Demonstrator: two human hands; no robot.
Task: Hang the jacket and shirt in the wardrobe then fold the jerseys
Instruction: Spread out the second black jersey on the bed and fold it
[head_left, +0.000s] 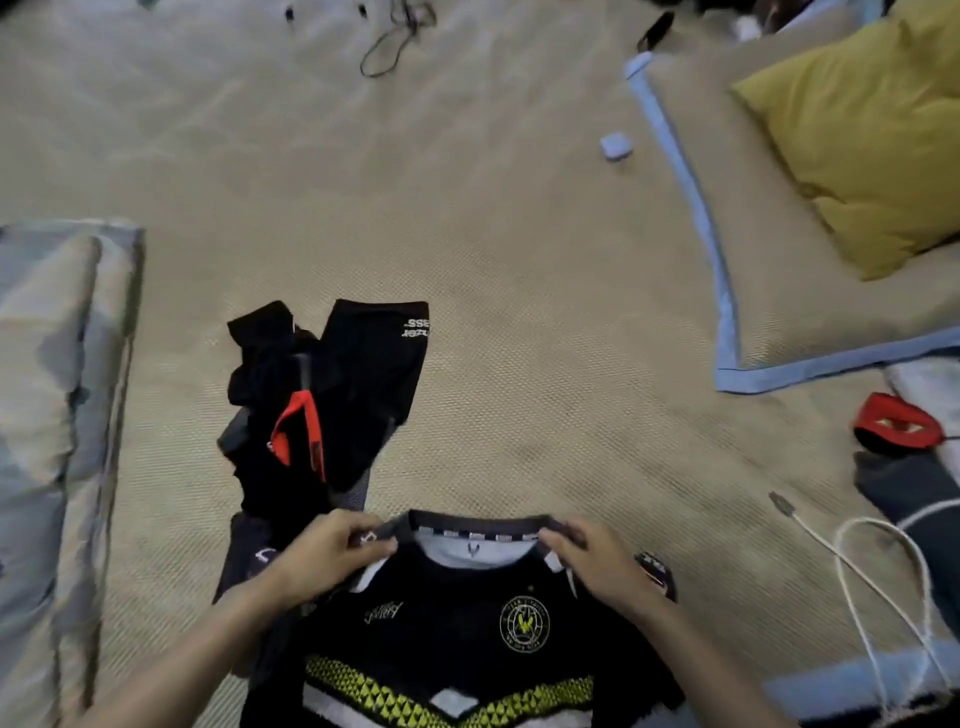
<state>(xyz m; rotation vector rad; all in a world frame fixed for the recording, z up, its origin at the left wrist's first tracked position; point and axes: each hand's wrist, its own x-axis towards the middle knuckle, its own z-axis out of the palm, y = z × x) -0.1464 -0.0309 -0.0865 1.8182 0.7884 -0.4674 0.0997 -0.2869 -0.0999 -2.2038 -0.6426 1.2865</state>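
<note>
- We have the black jersey with the yellow chevron band (457, 639) at the lower centre of the frame, front up on the bed (493, 312), its collar pointing away from us.
- Our left hand (322, 558) pinches the collar and shoulder seam on the left; our right hand (597, 564) pinches the matching spot on the right, fingers closed on cloth.
- To do this step well, we judge we should keep both pinches level, pull the shoulder line taut and lay the body flat before turning the sleeves in.
- We should check the hem, which runs out of the frame below.
- The second dark jersey with the red trim (317, 395) lies crumpled just up and left, its lower edge touching or tucked under ours; we should slide clear of it.
- The white cable (872, 582) at lower right and the yellow pillow (862, 140) at upper right sit well apart.
</note>
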